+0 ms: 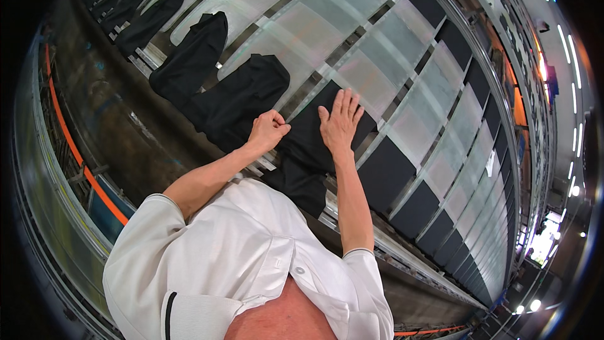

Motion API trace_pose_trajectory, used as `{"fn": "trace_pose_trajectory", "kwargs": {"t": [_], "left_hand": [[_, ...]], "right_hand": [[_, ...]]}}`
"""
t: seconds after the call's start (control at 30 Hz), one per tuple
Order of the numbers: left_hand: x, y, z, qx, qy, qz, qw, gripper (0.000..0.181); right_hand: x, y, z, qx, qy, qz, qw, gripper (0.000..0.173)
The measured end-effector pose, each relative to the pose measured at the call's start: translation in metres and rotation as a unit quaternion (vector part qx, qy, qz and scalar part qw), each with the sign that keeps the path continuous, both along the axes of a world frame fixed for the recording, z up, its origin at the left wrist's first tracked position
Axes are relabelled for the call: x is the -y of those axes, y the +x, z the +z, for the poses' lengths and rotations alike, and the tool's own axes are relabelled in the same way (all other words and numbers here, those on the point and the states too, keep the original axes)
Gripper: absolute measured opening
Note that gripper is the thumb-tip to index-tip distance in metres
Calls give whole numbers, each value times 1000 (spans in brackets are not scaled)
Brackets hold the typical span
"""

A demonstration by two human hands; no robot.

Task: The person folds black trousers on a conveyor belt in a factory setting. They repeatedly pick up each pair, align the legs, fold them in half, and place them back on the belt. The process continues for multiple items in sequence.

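A piece of black fabric (306, 125) lies over the end of a pale printing pallet (370, 78), and its lower part hangs in folds off the near end. My right hand (340, 120) rests flat on this fabric, palm down with the fingers slightly spread. At the fabric's left edge, the thumb and forefinger of my left hand (270, 130) are pinched together on what appears to be its border; the fingertips hide the exact grip. Just left of that hand, a second black fabric piece (250, 89) drapes over the neighbouring pallet, bunched and folded.
More black pieces (196, 56) hang folded over pallets toward the upper left. On the right, pallets carry flat dark panels (387, 165) at their near ends. A metal rail (453, 4) curves along the far side. An orange strip (71, 141) runs along a frame at left.
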State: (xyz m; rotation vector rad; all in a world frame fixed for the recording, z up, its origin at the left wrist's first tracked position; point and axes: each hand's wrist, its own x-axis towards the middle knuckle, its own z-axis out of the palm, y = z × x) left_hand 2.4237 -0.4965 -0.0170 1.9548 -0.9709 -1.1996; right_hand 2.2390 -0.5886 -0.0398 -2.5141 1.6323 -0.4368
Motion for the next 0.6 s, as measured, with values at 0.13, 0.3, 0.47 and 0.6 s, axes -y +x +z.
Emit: {"fn": "trace_pose_trajectory", "kwargs": {"t": [0.13,0.3,0.47,0.6], "left_hand": [[-6,2,-4,6,-23,-6,1000,24],[-14,-4,11,60,-91,-22,994,20],[-25,-12,46,242,-296,-175,907,20],[-35,-24,28,162,-241,-440,850,23]], "right_hand": [[-19,19,2,-10,2,116,993,72],[-80,5,28,-13,118,243,963,71],[-100,-45,24,8,105,63,992,66],[-122,-61,28,-29,85,-16,996,62]]}}
